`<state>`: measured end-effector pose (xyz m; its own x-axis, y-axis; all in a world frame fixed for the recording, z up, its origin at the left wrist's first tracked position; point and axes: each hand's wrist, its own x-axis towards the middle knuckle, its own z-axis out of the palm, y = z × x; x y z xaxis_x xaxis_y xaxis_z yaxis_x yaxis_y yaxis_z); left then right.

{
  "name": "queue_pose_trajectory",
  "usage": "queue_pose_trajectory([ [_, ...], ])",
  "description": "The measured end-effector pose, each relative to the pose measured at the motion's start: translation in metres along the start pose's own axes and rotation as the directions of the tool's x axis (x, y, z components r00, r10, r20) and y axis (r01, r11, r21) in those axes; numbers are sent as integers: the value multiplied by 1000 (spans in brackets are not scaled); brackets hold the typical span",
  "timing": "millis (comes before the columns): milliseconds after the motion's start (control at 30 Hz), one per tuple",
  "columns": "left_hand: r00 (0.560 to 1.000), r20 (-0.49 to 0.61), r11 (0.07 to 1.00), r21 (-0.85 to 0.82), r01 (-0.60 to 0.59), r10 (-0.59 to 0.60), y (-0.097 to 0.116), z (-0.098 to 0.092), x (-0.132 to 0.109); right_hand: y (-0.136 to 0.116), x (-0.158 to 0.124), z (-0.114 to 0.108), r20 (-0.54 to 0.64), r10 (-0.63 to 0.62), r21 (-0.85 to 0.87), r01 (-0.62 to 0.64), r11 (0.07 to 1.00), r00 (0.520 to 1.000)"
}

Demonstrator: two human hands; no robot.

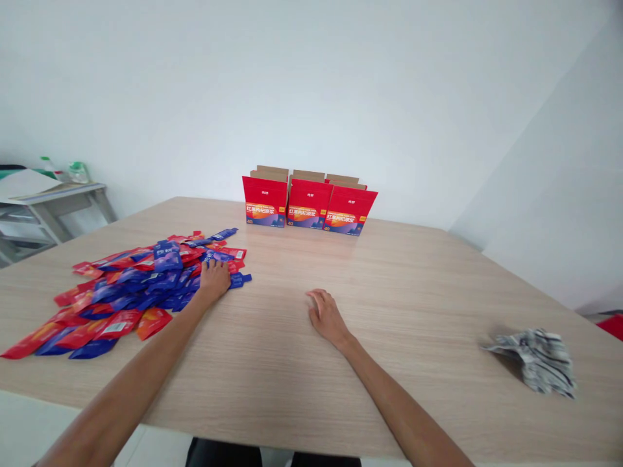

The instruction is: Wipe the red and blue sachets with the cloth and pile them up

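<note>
My left hand point(215, 277) lies on the right edge of a heap of red and blue foil pouches point(163, 272). Its fingers are slightly apart and touch a blue pouch point(217, 256); no lifted pouch shows in them. Another blue pouch with a narrow spout end point(239, 280) pokes out to the right of this hand. Over the middle of the table, my right hand point(327, 316) is loosely curved, thumb apart from the fingers, holding nothing. At the back stand three red and purple cartons, the left one point(265, 202), the middle one point(307, 204) and the right one point(349, 211), top flaps raised.
A crumpled striped cloth point(540, 360) lies on the right part of the wooden table point(409, 292). Behind the cartons is a white wall point(311, 84). A side desk point(53, 191) with papers and small items stands at the left. Something red point(612, 326) shows at the right edge.
</note>
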<state>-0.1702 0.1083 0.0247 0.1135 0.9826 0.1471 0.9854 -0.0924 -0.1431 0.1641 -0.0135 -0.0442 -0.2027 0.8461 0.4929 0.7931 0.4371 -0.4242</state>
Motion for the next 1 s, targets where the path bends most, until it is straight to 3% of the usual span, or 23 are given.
queue_pose_trajectory([
  [233, 997, 78, 999, 29, 14, -16, -7, -8, 28, -2, 2, 0, 16, 23, 1, -23, 1000, 1000],
  [400, 981, 190, 997, -58, 41, -30, -19, -17, 46, -2, 2, 1, 26, 37, -3, -37, 999, 999],
  [567, 991, 133, 992, -114, 48, -33, -16, -25, 50, -1, 2, 1, 42, 44, -8, -44, 999, 998],
  [700, 998, 67, 991, -133, 6, 3, 0, -30, 49, -2, 3, 0, 48, 44, 2, -44, 999, 998],
  [800, 1000, 21, 963, -270, -3, 9, 17, -34, 44, -4, 5, -4, 26, 31, 53, -33, 998, 999],
  [900, 996, -88, 853, -521, -39, -8, 44, -39, 31, -8, 8, -10, -1, -25, 180, 24, 983, 1000],
  [967, 994, -95, 669, -743, -31, -61, 70, -39, 16, -12, 8, -13, 11, -64, 285, 58, 957, 998],
  [1000, 996, -43, 535, -845, 6, -79, 84, -38, 6, -15, 7, -15, 28, -81, 331, 67, 941, 996],
])
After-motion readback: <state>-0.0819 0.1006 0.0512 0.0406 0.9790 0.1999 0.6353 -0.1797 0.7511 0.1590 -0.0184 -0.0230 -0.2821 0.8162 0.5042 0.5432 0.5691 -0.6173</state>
